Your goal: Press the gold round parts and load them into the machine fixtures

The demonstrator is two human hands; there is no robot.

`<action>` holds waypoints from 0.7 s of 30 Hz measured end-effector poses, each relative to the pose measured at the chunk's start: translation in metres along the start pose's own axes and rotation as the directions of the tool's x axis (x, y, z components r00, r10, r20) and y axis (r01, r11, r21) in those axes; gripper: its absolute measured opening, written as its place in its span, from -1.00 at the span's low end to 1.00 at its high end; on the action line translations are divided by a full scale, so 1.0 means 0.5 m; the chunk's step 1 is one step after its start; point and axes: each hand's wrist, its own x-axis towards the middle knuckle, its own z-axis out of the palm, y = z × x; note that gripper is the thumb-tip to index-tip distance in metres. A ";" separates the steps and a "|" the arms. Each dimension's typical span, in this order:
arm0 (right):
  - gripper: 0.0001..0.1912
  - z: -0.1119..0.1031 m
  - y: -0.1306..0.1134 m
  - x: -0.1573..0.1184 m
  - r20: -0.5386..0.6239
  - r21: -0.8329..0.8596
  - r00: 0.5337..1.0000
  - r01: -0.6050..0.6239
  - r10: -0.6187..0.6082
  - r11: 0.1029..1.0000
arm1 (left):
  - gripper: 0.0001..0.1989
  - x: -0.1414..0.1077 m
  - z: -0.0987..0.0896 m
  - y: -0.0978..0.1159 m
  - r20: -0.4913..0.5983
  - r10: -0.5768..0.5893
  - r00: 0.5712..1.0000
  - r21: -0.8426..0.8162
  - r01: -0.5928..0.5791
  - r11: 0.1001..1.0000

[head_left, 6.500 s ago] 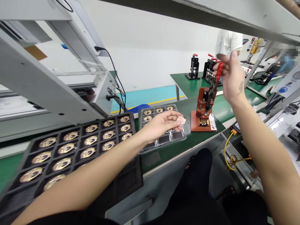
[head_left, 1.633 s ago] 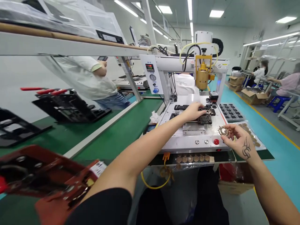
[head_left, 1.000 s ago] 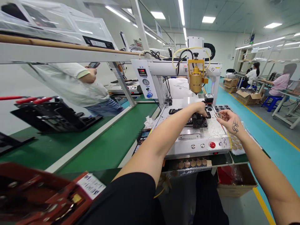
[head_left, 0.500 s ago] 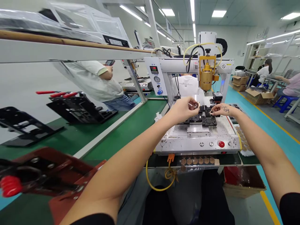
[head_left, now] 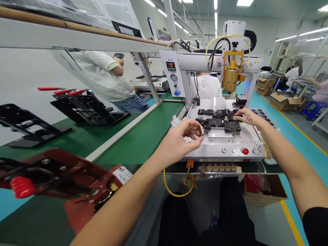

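Both hands are apart, each doing something different. Between the thumb and bent fingers of my left hand [head_left: 176, 140] I grip a round, gold-coloured metal piece [head_left: 200, 131] by its edge; it is tilted up in the air, in front of the left end of the black, blocky fixture [head_left: 217, 122]. My right hand [head_left: 247, 117] is over the far right part of that fixture, palm down, the fingertips drawn close together at its surface – whether they are closed on something small there, I cannot tell.

Under the fixture is the white, scuffed metal machine bed [head_left: 194, 150], with a round red button [head_left: 245, 151] on its front face. Above and behind my right hand hangs a gold-coloured cylindrical tool head [head_left: 231, 76], and to the left of it is a white upright control panel [head_left: 172, 76] with a red lit display. Just below the bed's front edge, a row of flat, round, copper-coloured discs [head_left: 221, 167] lies in clear plastic.

To my left stretches a green tabletop [head_left: 140, 136], where a red-brown metal clamp press [head_left: 56, 171] stands nearest me – partly blurred – and black metal presses with red handles [head_left: 87, 106] stand farther back.
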 end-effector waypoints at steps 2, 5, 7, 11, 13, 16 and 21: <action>-0.72 0.000 -0.018 -0.025 -0.084 -0.021 0.996 -0.028 0.026 0.999 | -0.69 -0.020 0.013 -0.002 -0.019 0.000 1.000 0.010 0.001 1.000; -0.67 0.006 -0.044 -0.125 -0.266 -0.044 0.961 -0.092 0.077 0.995 | -0.67 -0.067 0.029 -0.031 -0.063 -0.015 0.998 0.110 0.021 0.994; -0.69 0.016 -0.057 -0.225 -0.414 -0.050 0.904 -0.135 0.102 0.990 | -0.66 -0.108 0.036 -0.067 -0.081 -0.061 0.995 0.133 0.071 0.989; -0.67 0.045 -0.064 -0.412 -0.546 -0.028 0.811 -0.271 0.212 0.962 | -0.67 -0.191 0.051 -0.152 -0.058 -0.217 0.975 0.009 0.217 0.976; -0.59 0.064 -0.065 -0.463 -0.574 -0.026 0.775 -0.338 0.262 0.941 | -0.65 -0.227 0.062 -0.184 0.000 -0.276 0.961 -0.061 0.276 0.959; -0.58 0.108 -0.091 -0.487 -0.678 -0.079 0.698 -0.382 0.232 0.921 | -0.62 -0.273 0.082 -0.211 0.128 -0.317 0.940 -0.119 0.332 0.936; -0.78 0.264 -0.227 -0.479 -0.395 -0.019 0.916 -0.086 0.072 0.996 | -0.74 -0.313 0.119 -0.244 0.351 -0.289 0.891 -0.157 0.360 0.920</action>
